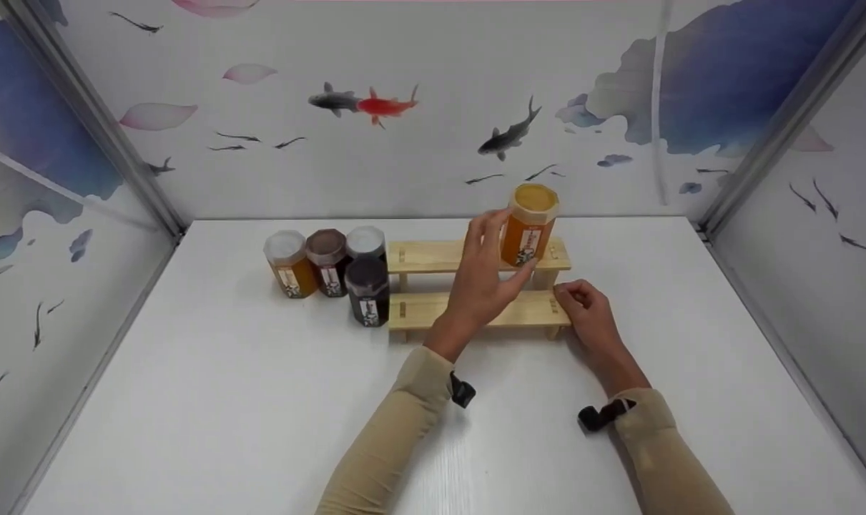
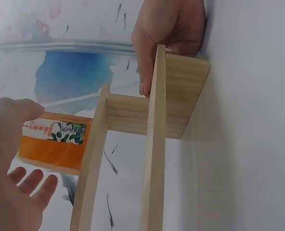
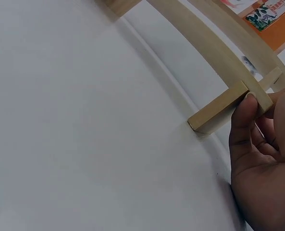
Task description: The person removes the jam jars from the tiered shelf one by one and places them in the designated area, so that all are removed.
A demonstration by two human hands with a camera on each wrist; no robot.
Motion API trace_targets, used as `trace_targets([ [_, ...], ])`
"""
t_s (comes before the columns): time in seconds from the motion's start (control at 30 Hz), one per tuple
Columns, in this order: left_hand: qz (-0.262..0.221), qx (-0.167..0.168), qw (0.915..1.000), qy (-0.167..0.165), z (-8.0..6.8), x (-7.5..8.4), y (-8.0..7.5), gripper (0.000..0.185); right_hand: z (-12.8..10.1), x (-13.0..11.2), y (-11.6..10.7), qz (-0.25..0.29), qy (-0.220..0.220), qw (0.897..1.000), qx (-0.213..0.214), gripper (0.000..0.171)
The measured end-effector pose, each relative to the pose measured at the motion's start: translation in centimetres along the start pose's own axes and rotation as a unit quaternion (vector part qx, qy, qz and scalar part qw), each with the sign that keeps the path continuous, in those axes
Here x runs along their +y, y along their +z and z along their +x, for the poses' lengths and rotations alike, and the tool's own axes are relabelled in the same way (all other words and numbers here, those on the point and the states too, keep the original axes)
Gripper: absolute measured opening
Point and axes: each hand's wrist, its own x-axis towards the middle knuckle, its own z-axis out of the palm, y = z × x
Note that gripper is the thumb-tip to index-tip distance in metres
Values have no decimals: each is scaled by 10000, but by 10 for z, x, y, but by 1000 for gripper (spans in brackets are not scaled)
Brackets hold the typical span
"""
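Observation:
An amber jar (image 1: 529, 236) with a yellowish lid and a white label stands upright at the right end of the top step of a two-tier wooden display rack (image 1: 468, 309). Around its side is my left hand (image 1: 475, 286), thumb near the front and fingers spread on the left. In the left wrist view, several fingertips (image 2: 45, 187) show apart from the jar (image 2: 55, 156), while the thumb lies by its edge. Low on the right, my right hand (image 1: 596, 322) pinches the end of the rack's lower step (image 3: 219, 57) between thumb and fingers.
Left of the rack stand an amber jar (image 1: 289, 268) with a pale lid, a dark jar with a brown lid (image 1: 327, 247), a white-lidded dark jar (image 1: 367, 239) and a black-lidded jar (image 1: 368, 293). A printed panel (image 1: 433, 164) rises behind the white table (image 1: 225, 400).

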Motion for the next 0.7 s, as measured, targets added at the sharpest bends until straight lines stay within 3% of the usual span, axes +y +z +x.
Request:
trace_targets([
  [0.2,-193,127,9994,-244,19,4,12,72,-1,0,-1,-92,-10,9999,-59,49],
  [0.37,-365,91,9988,-327,21,4,12,61,-2,1,1,-24,-62,9999,-85,49],
  [0.7,-319,532,9977,283,10,7,0,47,-2,1,0,148,-73,9999,-36,45],
])
